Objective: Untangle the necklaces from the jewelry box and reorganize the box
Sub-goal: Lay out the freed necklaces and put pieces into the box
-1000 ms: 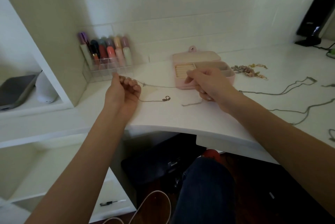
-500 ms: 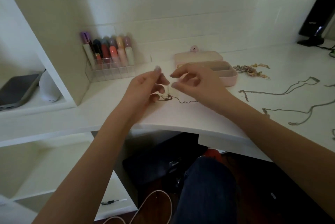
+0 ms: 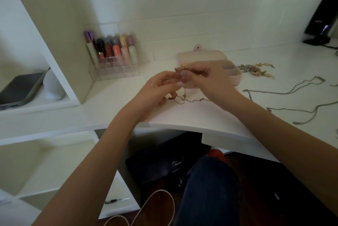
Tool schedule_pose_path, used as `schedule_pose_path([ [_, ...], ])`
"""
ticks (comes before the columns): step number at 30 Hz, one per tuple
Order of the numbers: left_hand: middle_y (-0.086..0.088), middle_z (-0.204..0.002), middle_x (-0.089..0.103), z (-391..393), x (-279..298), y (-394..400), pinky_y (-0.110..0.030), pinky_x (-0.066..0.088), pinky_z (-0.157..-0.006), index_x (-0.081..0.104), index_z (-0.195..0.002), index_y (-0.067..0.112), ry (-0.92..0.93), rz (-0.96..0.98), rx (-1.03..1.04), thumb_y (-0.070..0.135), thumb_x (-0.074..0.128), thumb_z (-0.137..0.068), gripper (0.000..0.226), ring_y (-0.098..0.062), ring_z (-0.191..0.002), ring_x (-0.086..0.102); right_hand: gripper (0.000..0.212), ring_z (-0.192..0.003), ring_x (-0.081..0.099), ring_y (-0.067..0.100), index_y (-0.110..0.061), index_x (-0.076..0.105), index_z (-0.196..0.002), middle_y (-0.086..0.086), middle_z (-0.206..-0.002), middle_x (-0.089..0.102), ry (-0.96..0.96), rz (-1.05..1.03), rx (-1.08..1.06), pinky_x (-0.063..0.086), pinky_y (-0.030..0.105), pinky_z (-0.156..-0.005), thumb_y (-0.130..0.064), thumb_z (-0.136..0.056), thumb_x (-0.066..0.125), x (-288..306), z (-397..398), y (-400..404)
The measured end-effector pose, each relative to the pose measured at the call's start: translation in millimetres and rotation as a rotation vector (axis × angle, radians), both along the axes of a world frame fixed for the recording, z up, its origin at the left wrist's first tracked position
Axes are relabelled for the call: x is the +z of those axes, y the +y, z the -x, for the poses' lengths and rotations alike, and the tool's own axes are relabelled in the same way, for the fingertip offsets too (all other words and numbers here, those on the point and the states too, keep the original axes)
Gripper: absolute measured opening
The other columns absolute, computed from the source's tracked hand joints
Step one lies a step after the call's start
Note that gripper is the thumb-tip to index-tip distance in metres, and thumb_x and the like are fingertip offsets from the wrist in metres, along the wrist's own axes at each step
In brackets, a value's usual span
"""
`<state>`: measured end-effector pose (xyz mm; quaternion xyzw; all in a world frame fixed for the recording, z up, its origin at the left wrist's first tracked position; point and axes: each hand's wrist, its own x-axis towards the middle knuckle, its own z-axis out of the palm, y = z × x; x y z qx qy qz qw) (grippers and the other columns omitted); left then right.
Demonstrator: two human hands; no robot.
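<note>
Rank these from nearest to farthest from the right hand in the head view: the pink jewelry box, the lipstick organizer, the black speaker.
1. Pink jewelry box: directly behind the right hand.
2. Lipstick organizer: back left, by the shelf wall.
3. Black speaker: far right back corner.

- The tall black speaker-like device on a stand (image 3: 322, 19), at the upper right edge of the frame, carries a small pale mark on its front, too blurred to read.
- The coloured cosmetic tubes (image 3: 111, 50) in the clear acrylic holder (image 3: 117, 69), upper left of centre, show no legible labels.
</note>
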<state>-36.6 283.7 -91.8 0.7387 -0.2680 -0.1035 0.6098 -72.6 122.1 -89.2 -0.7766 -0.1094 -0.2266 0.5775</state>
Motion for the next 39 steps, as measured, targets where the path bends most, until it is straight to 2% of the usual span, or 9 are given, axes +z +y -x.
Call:
schedule_pose_path([
  [5,0.007,-0.079,0.068,8,1,-9,-0.011,0.036,-0.054,0.067,-0.106,0.013,-0.083,-0.075,-0.059,0.017,0.052,-0.096,0.018,0.000,-0.061,0.049,0.012,-0.071,0.062,0.002,-0.018,0.071,-0.097,-0.003,-0.084,0.070,0.103,-0.179,0.039,0.048,0.014,-0.061,-0.013,-0.092,0.061,16,3,-10],
  [10,0.007,-0.066,0.061,6,0,-2,-0.020,0.035,-0.058,0.073,-0.089,0.019,-0.060,-0.017,0.032,0.024,0.051,-0.097,0.024,-0.009,-0.059,0.044,0.014,-0.066,0.062,0.010,-0.009,0.069,-0.099,0.002,-0.077,0.068,0.068,-0.304,0.003,0.048,0.018,-0.062,-0.014,-0.095,0.056,31,10,-30],
  [17,0.006,-0.053,0.047,13,4,1,-0.020,0.031,-0.053,0.071,-0.093,0.016,-0.059,-0.002,0.101,0.025,0.047,-0.099,0.026,-0.007,-0.049,0.035,0.016,-0.059,0.066,0.012,-0.011,0.065,-0.090,0.002,-0.067,0.059,0.085,-0.376,-0.082,0.055,0.023,-0.060,-0.012,-0.098,0.052,41,23,-42],
  [25,0.010,-0.053,0.052,8,22,24,-0.017,0.037,-0.052,0.073,-0.088,0.022,-0.146,-0.111,0.158,0.025,0.054,-0.095,0.021,-0.005,-0.049,0.040,0.018,-0.048,0.032,0.008,-0.009,0.059,-0.091,-0.001,-0.061,0.037,0.274,-0.551,-0.047,0.033,0.017,-0.043,-0.012,-0.101,0.044,50,26,-55],
  [29,0.013,-0.055,0.059,1,33,40,-0.012,0.042,-0.053,0.073,-0.088,0.024,-0.214,-0.153,0.215,0.023,0.057,-0.093,0.017,-0.001,-0.050,0.045,0.017,-0.048,0.030,0.010,-0.009,0.062,-0.088,-0.001,-0.060,0.036,0.317,-0.273,-0.191,0.029,0.018,-0.042,-0.013,-0.098,0.049,45,26,-61],
  [32,0.010,-0.064,0.064,-6,33,52,-0.011,0.046,-0.059,0.072,-0.088,0.024,-0.284,-0.198,0.263,0.021,0.059,-0.092,0.014,0.001,-0.054,0.051,0.010,-0.059,0.044,0.016,-0.013,0.067,-0.092,-0.002,-0.072,0.051,0.312,0.253,-0.457,0.035,0.015,-0.046,-0.020,-0.093,0.060,39,28,-69],
  [34,0.005,-0.075,0.068,-10,29,57,-0.014,0.049,-0.071,0.072,-0.090,0.021,-0.361,-0.298,0.282,0.021,0.061,-0.091,0.010,0.000,-0.065,0.059,0.012,-0.075,0.051,0.017,-0.014,0.070,-0.096,0.003,-0.085,0.058,0.329,0.506,-0.564,0.037,0.019,-0.059,-0.022,-0.088,0.065,32,28,-75],
  [36,0.002,-0.082,0.071,-13,23,61,-0.018,0.048,-0.078,0.072,-0.090,0.023,-0.411,-0.390,0.285,0.023,0.064,-0.089,0.008,-0.006,-0.077,0.064,0.014,-0.076,0.054,0.017,-0.014,0.072,-0.096,0.007,-0.091,0.066,0.366,0.589,-0.532,0.039,0.021,-0.067,-0.023,-0.086,0.068,25,28,-76],
  [39,0.011,-0.081,0.068,-10,17,61,-0.004,0.039,-0.067,0.072,-0.089,0.025,-0.496,-0.513,0.291,0.024,0.065,-0.088,0.007,-0.001,-0.075,0.060,0.010,-0.062,0.053,0.005,-0.017,0.074,-0.093,0.003,-0.083,0.070,0.362,0.653,-0.417,0.035,0.006,-0.049,-0.023,-0.087,0.068,20,30,-69],
])
